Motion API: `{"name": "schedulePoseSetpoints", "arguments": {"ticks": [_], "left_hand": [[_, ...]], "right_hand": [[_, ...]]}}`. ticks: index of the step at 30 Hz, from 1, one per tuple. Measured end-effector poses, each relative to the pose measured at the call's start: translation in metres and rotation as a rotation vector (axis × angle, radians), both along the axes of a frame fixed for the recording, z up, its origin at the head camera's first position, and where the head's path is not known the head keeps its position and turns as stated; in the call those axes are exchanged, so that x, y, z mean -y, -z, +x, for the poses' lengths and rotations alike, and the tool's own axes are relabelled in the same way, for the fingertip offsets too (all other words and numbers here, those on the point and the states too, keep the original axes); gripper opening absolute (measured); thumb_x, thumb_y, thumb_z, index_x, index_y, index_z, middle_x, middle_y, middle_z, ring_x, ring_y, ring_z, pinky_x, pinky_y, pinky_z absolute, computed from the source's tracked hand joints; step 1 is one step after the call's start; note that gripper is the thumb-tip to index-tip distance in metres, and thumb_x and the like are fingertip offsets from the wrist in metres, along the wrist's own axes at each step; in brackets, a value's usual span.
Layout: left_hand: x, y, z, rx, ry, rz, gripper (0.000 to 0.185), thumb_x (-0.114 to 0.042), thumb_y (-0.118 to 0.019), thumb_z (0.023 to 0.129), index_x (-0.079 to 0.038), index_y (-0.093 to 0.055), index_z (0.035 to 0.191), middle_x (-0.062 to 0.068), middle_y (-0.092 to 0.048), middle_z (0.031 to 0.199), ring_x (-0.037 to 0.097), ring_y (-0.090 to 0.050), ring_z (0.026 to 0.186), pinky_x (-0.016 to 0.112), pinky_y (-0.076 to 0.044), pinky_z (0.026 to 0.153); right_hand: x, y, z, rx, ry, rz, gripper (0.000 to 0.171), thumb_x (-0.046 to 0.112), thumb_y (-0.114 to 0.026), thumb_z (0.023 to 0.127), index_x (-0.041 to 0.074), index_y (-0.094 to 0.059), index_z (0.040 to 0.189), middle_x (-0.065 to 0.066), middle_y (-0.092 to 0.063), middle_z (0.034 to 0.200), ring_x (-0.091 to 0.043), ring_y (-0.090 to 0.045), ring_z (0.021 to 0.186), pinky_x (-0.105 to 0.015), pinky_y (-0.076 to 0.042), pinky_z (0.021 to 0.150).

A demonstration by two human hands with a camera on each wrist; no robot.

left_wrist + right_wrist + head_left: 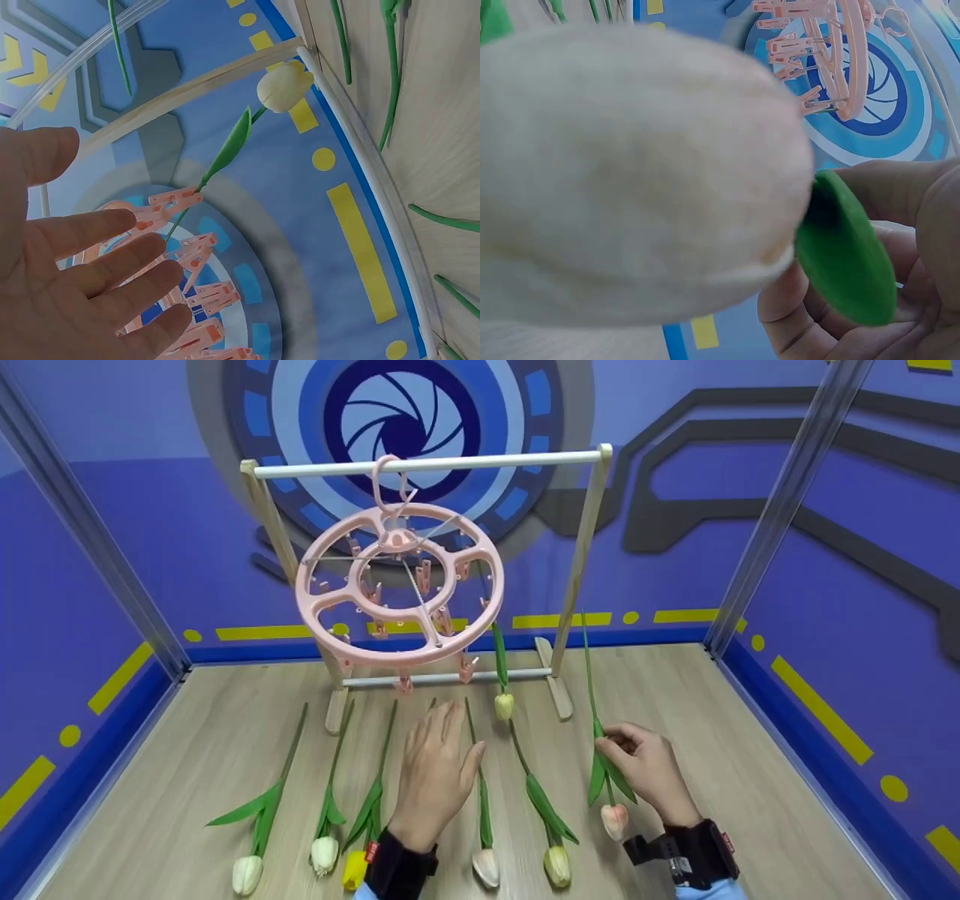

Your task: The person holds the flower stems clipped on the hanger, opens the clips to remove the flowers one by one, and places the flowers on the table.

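Right hand (651,771) sits at about 4 o'clock on the wooden floor (750,780), fingers curled and pinching the green stem of a pink tulip (613,819). The stem rises toward 12 o'clock and the bloom hangs down just beside the wrist. In the right wrist view the same bloom fills most of the picture, blurred, with a green leaf (847,259) against the curled fingers (795,315).

Left hand (435,776) is near centre, at about 6 o'clock, palm down, fingers straight and slightly spread, holding nothing. It hovers over the row of tulips; whether it touches them cannot be told. The left wrist view shows the open fingers (97,232) in front of the pink clips (187,255).

Round pink clip hanger (399,585) hangs by its hook from the white rail of a wooden rack (581,555) at 12 o'clock. One yellow tulip (503,706) hangs bloom down from a clip at the hanger's 4 o'clock edge.

Lying on the floor from 8 o'clock to 5 o'clock: white tulip (247,874), second white tulip (325,853), bright yellow tulip (354,868), pale pink tulip (486,866), pale yellow tulip (557,865), blooms toward the person.
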State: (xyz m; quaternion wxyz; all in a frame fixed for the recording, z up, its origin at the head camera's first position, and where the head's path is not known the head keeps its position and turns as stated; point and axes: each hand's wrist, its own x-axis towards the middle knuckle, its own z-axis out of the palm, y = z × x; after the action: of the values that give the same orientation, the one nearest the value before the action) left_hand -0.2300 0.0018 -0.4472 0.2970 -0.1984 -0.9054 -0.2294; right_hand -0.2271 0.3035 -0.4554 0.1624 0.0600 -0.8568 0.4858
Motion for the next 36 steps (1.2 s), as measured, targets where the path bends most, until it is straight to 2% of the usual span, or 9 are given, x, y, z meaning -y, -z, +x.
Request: {"name": "schedulePoseSetpoints", "arguments": {"ticks": [6,10,15,21,28,36], "left_hand": [[-0.003,0.007,-0.001,-0.07,-0.002,-0.033,0.054,-0.029,-0.075,0.096,0.003,-0.06,0.136,0.023,-0.059,0.136,0.039,-0.055,0.129,0.057,-0.041,0.108],[-0.004,0.01,-0.001,-0.083,-0.003,-0.042,0.052,-0.027,-0.076,0.095,0.003,-0.061,0.135,0.023,-0.059,0.137,0.039,-0.054,0.13,0.06,-0.04,0.108],[-0.005,0.012,0.0,-0.019,-0.008,-0.047,0.054,-0.028,-0.075,0.096,0.003,-0.059,0.138,0.024,-0.057,0.142,0.04,-0.051,0.135,0.062,-0.037,0.111],[-0.007,0.016,0.0,0.064,-0.011,-0.059,0.058,-0.031,-0.074,0.097,0.003,-0.057,0.141,0.024,-0.055,0.145,0.041,-0.049,0.138,0.064,-0.035,0.113],[-0.008,0.018,0.0,0.046,-0.011,-0.091,0.057,-0.031,-0.074,0.096,0.002,-0.058,0.139,0.024,-0.056,0.143,0.04,-0.05,0.137,0.063,-0.036,0.112],[-0.008,0.018,-0.001,0.054,-0.013,-0.083,0.056,-0.032,-0.075,0.096,0.002,-0.058,0.138,0.024,-0.057,0.142,0.041,-0.05,0.136,0.065,-0.036,0.11]], "right_hand": [[0.002,0.003,-0.002,0.05,-0.003,0.041,0.011,0.005,-0.072,0.096,0.004,-0.078,0.105,-0.001,-0.069,0.082,-0.009,-0.059,0.069,-0.022,-0.046,0.065],[0.001,0.007,-0.004,0.081,0.0,0.074,0.012,0.006,-0.072,0.095,0.005,-0.078,0.106,-0.001,-0.07,0.084,-0.011,-0.062,0.074,-0.025,-0.048,0.069],[0.001,0.013,-0.006,0.122,0.001,0.101,0.015,0.006,-0.072,0.096,0.004,-0.077,0.11,-0.001,-0.072,0.089,-0.016,-0.065,0.082,-0.029,-0.051,0.075],[0.001,0.02,-0.008,0.152,-0.01,0.104,0.015,0.005,-0.071,0.096,0.003,-0.077,0.11,-0.002,-0.071,0.089,-0.018,-0.065,0.084,-0.03,-0.05,0.075],[0.003,0.031,-0.014,0.209,-0.023,0.091,0.015,0.005,-0.072,0.094,0.002,-0.077,0.108,-0.002,-0.071,0.088,-0.015,-0.064,0.081,-0.026,-0.049,0.07],[0.006,0.046,-0.018,0.242,-0.061,0.113,0.013,0.003,-0.071,0.092,-0.001,-0.076,0.103,-0.006,-0.073,0.091,-0.019,-0.065,0.084,-0.031,-0.05,0.073]]}}
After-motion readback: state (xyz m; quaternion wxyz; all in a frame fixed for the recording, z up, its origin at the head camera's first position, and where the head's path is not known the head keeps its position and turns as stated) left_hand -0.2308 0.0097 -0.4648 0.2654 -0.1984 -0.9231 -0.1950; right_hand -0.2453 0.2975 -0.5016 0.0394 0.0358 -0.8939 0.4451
